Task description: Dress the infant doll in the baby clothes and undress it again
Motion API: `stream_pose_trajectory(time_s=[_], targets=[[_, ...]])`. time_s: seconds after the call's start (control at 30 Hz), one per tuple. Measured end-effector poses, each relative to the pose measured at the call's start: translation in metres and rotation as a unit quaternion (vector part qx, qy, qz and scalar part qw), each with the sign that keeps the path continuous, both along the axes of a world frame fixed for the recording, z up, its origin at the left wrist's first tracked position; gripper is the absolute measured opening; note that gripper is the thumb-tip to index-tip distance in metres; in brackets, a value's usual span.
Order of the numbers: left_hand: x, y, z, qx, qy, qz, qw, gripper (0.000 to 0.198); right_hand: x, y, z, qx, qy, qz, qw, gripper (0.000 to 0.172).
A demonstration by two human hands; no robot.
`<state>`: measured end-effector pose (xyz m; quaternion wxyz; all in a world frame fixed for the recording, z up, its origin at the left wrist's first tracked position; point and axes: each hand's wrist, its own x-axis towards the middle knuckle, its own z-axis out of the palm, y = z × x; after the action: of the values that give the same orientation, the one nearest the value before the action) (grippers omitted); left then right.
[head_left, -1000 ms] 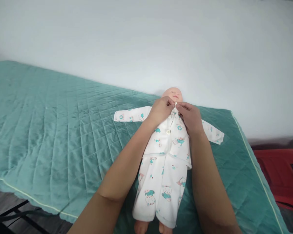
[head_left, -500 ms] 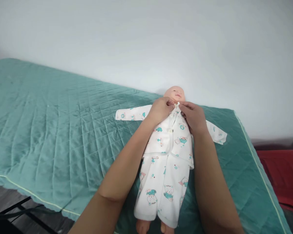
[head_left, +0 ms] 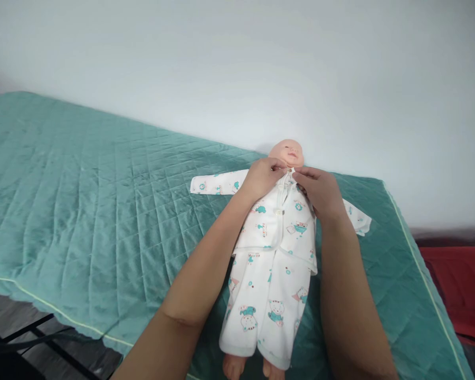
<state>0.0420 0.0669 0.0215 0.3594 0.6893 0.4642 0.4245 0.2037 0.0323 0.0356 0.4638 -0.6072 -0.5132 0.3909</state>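
Observation:
A baby doll [head_left: 287, 152] lies on its back, dressed in a white printed jacket [head_left: 261, 227] and matching trousers [head_left: 261, 306]. Just below its chin, my left hand [head_left: 266, 177] pinches one side of the jacket's collar. My right hand [head_left: 320, 187] has finger and thumb closed on the collar's other edge, a small white corner showing between the two hands. Lower on the front, a button [head_left: 279, 212] sits at the middle of the jacket. Both sleeves stretch out sideways. The doll's bare feet [head_left: 233, 365] stick out of the trouser legs.
A green quilted cover [head_left: 103, 211] spreads over the bed under the doll. Behind stands a pale wall [head_left: 221, 63]. Something red [head_left: 455, 285] is on the right beyond the bed's edge. Dark metal bars [head_left: 51, 343] show at the lower left.
The whole view has shifted slightly, so the doll appears a little farther right. Both hands stay at the collar; the right fingers have straightened a little along its edge.

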Motion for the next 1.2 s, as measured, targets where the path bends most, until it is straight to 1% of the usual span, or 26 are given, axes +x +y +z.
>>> stream_pose_trajectory(time_s=[0.27,0.6,0.87,1.0,1.2], targets=[[-0.0005,0.0008,-0.0025,-0.013,-0.037,-0.011,0.999,0.013,0.0012,0.0004,-0.0025,0.004,-0.008,0.016,1.0,0.032],[-0.0012,-0.0022,0.0012,-0.038,-0.063,-0.002,0.997,0.005,0.0031,-0.0009,-0.0026,0.004,0.024,0.052,0.998,0.029],[-0.0001,0.0025,-0.0043,-0.032,-0.065,0.012,0.997,0.004,0.0001,-0.0002,-0.0019,0.006,0.02,0.068,0.997,0.03],[0.0005,0.0041,-0.0068,-0.022,-0.066,0.011,0.997,0.004,-0.0005,0.0001,-0.0011,-0.006,0.023,0.072,0.997,0.034],[-0.0003,0.0019,-0.0051,-0.008,-0.054,0.001,0.999,0.005,-0.0033,-0.0003,0.0009,-0.011,0.017,0.074,0.997,0.038]])
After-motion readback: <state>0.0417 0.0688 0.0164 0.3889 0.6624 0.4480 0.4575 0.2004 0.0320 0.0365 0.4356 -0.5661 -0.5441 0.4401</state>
